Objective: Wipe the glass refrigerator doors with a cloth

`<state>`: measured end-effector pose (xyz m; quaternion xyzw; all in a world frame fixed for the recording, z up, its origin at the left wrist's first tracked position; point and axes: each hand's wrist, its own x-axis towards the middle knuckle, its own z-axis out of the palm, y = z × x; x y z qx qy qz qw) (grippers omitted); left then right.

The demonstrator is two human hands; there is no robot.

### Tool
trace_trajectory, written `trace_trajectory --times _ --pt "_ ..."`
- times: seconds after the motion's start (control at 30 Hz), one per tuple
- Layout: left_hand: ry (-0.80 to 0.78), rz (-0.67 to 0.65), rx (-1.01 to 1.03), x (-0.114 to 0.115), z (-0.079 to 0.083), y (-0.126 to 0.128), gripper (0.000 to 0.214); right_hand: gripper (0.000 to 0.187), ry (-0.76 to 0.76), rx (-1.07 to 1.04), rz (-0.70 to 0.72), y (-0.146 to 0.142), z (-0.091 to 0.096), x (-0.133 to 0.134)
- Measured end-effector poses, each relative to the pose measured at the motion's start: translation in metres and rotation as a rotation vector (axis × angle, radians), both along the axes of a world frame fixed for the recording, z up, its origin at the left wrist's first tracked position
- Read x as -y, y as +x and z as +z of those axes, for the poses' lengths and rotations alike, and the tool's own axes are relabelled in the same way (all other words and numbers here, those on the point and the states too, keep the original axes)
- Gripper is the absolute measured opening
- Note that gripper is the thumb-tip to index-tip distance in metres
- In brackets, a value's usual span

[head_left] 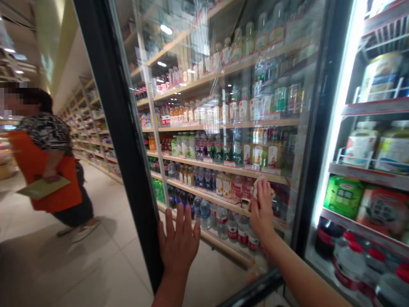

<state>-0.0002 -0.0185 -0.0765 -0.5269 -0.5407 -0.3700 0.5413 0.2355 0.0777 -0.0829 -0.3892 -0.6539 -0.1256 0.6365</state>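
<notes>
A tall glass cooler door with a black frame stands swung open in front of me. My left hand lies flat on the glass with fingers spread, right beside the frame's lower edge. My right hand presses a small whitish cloth against the glass farther right, at about the same height. The cloth is bunched under my fingers and mostly hidden by them. Through the glass I see store shelves of bottled drinks.
The lit cooler interior at right holds jars, packets and red-capped bottles on wire shelves. A person in an orange apron stands at left on the tiled aisle floor, holding a green sheet. Long shelving runs down the aisle.
</notes>
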Motion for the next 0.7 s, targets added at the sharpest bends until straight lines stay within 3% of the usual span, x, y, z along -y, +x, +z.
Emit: trace_trajectory --times 0.07,0.2,0.37,0.43,0.57,0.7 --pt "0.006 -0.005 -0.002 0.000 0.001 0.001 0.078 0.071 0.008 0.059 0.014 -0.003 0.000 0.002" --pt "0.008 -0.014 0.010 -0.001 0.001 0.001 0.078 0.073 0.092 0.401 0.097 -0.003 -0.005 0.005" --pt "0.017 -0.010 -0.007 0.000 0.000 0.001 0.077 0.069 0.012 -0.007 -0.020 0.007 0.007 -0.005" --pt "0.018 0.005 -0.007 0.001 0.000 0.001 0.077 0.069 0.000 0.017 -0.010 0.007 0.008 -0.004" --pt "0.012 0.024 -0.016 0.002 -0.001 0.001 0.076 0.070 0.040 0.316 0.075 0.008 0.007 -0.001" --pt "0.009 -0.001 -0.018 0.001 -0.001 0.001 0.076 0.068 0.005 0.077 0.009 0.015 0.015 -0.004"
